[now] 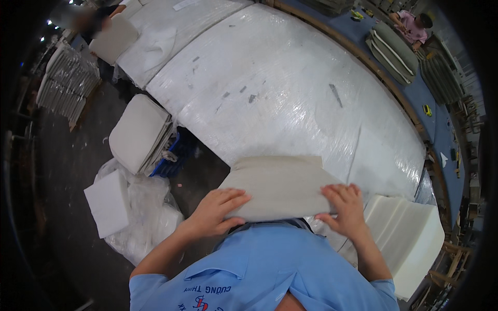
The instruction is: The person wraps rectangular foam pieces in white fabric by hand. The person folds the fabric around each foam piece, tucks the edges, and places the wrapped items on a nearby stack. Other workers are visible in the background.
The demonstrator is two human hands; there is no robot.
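A grey-beige fabric-covered cushion point(282, 186) lies right in front of my body, at the near edge of the plastic-wrapped table. Its far edge looks uneven, with a corner standing out at the right. My left hand point(220, 210) grips its left side, fingers on top and thumb by the near edge. On the opposite side my right hand point(342, 210) holds it the same way, fingers curled over the fabric. The cushion's underside is hidden.
The table point(290, 88) is covered in shiny plastic film. At left stand stacked cushions point(140, 132) by a blue crate point(174, 155), and white foam point(107, 203) on plastic bags. White foam slabs point(402, 233) stand at right. Two people work farther off.
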